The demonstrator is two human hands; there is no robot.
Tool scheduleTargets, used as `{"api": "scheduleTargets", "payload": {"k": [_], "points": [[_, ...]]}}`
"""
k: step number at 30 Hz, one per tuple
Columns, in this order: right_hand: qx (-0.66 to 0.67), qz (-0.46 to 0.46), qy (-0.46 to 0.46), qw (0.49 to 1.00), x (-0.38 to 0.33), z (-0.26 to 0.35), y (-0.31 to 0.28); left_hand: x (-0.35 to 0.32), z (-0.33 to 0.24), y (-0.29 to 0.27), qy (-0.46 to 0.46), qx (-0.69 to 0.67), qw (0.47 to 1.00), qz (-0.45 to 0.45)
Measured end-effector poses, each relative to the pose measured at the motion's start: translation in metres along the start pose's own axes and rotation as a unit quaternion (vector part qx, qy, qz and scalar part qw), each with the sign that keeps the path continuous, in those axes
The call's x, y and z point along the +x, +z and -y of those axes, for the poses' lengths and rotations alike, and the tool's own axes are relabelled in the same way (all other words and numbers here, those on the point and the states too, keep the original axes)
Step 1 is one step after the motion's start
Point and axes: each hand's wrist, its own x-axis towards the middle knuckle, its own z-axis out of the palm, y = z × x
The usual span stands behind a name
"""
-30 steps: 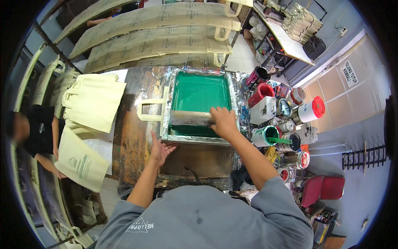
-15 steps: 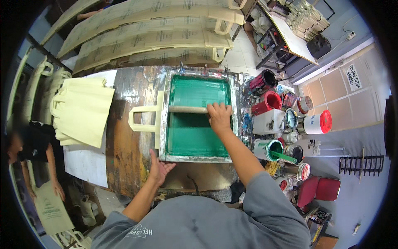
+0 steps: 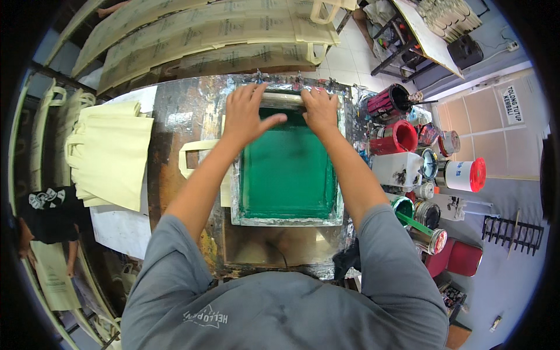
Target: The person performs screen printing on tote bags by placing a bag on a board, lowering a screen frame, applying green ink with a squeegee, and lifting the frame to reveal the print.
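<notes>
Fingers [image 3: 274, 119] of both hands, left hand [image 3: 248, 114] and right hand [image 3: 319, 111], curl closed around one pale wooden squeegee [image 3: 283, 99] at the far end of one green-meshed rectangular printing screen [image 3: 289, 169]. Beside that screen's right edge stand several round paint tins [image 3: 396, 137].

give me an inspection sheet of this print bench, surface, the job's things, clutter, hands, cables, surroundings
Surface: stained, paint-smeared table.
Job's things: green screen frame lying flat; squeegee at its far edge; bag handle sticking out on the left.
Clutter: paint cans and tubs on the right; stack of cream bags on the left.
Hands: left hand and right hand both grip the squeegee.
Cables: nothing seen.
Surroundings: printed bags laid out beyond; another person at left.
</notes>
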Motion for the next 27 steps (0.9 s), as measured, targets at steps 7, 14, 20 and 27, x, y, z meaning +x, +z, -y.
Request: {"api": "scheduleTargets", "payload": {"k": [7,14,20,27], "points": [[0.022,-0.031,-0.038,0.999,-0.041,0.007,-0.006,-0.026,0.021,0.067,0.045,0.106,0.992,0.049],[0.027,0.009,-0.032,0.999,-0.171,0.055,-0.024,-0.136,-0.045,0.006,0.025,0.08,0.992,0.097],[0.061,0.038,-0.029,0.997,-0.268,0.093,-0.057,-0.216,-0.095,-0.051,-0.016,0.029,0.987,0.156],[0.069,-0.038,-0.042,0.996,-0.292,0.092,-0.049,-0.276,-0.082,-0.088,-0.161,0.042,0.983,0.078]]}}
